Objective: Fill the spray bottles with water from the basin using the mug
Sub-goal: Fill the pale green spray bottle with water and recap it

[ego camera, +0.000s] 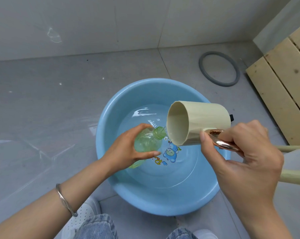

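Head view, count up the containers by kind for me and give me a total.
blue basin: 1
green bottle: 1
beige mug: 1
Total: 3

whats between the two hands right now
In the head view, the green bottle's neck and the tilted mug's mouth, above the basin; the left hand grips the bottle, the right hand the mug's handle.
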The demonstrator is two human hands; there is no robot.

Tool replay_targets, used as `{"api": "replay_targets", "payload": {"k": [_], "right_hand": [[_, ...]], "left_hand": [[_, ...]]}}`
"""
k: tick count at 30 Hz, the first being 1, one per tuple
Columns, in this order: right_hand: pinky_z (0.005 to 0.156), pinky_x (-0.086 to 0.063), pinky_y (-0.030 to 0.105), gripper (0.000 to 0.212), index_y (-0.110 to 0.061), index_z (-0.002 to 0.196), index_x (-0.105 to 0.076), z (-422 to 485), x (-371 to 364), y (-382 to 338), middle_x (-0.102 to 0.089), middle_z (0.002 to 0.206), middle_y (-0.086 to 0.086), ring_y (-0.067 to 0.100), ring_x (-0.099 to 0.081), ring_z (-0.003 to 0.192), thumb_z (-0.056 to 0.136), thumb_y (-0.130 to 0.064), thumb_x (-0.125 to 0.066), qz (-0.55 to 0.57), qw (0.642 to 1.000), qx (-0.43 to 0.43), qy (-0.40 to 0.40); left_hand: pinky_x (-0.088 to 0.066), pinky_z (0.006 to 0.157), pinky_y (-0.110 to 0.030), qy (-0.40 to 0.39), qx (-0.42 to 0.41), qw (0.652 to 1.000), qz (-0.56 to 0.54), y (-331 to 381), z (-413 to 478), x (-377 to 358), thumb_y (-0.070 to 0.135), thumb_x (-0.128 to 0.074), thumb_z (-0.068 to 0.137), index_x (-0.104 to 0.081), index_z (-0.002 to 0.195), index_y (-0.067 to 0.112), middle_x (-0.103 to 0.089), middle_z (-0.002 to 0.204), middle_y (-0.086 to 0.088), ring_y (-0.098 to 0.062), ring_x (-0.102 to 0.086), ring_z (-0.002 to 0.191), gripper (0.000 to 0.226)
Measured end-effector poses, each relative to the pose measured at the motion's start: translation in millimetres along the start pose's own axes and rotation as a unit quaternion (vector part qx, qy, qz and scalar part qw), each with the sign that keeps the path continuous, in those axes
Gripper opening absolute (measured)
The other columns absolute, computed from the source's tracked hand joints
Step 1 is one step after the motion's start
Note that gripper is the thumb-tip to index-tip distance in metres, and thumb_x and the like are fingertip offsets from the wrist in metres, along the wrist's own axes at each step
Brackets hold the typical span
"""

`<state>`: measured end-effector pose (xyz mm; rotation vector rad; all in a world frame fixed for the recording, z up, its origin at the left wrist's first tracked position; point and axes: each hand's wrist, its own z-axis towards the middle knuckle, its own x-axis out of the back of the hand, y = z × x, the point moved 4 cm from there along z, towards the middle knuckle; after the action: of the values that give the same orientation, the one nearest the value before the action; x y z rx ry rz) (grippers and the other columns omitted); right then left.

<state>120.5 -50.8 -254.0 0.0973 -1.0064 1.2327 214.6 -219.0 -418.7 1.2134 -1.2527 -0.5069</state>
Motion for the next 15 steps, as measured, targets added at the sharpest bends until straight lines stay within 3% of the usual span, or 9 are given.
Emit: {"api": "replay_targets", "payload": {"k": [5, 9, 15], "right_hand": [[0.071, -0.030, 0.026, 0.034, -0.006, 0.056, -0.052, 2, 0, -4, -0.039, 0.056, -0.004, 0.016, -0.030, 0.063, 0.083, -0.018, -0.068, -0.026, 0.998, 0.049, 0.006], [0.071, -0.028, 0.028, 0.034, -0.006, 0.055, -0.053, 2, 0, -6, -0.045, 0.052, 0.001, 0.016, -0.030, 0.063, 0.083, -0.016, -0.069, -0.047, 0.995, 0.091, 0.004], [0.073, -0.024, 0.026, 0.037, -0.006, 0.052, -0.054, 1, -2, -12, -0.051, 0.054, 0.001, 0.019, -0.032, 0.064, 0.085, -0.015, -0.068, -0.078, 0.983, 0.166, 0.006]], "left_hand": [[-0.041, 0.094, -0.015, 0.001, -0.002, 1.000, 0.000, -1, 0, -1, 0.074, -0.070, 0.059, -0.046, 0.112, 0.055, -0.058, 0.116, 0.032, 0.006, -0.054, 0.110, 0.061], [-0.042, 0.097, -0.021, 0.000, -0.002, 1.000, -0.001, -1, 0, -3, 0.074, -0.070, 0.060, -0.046, 0.112, 0.056, -0.057, 0.117, 0.032, 0.003, -0.054, 0.113, 0.060], [-0.043, 0.090, -0.020, 0.001, -0.007, 1.000, 0.001, 0, -1, -3, 0.074, -0.070, 0.060, -0.045, 0.111, 0.056, -0.057, 0.111, 0.034, 0.004, -0.055, 0.106, 0.060]]}}
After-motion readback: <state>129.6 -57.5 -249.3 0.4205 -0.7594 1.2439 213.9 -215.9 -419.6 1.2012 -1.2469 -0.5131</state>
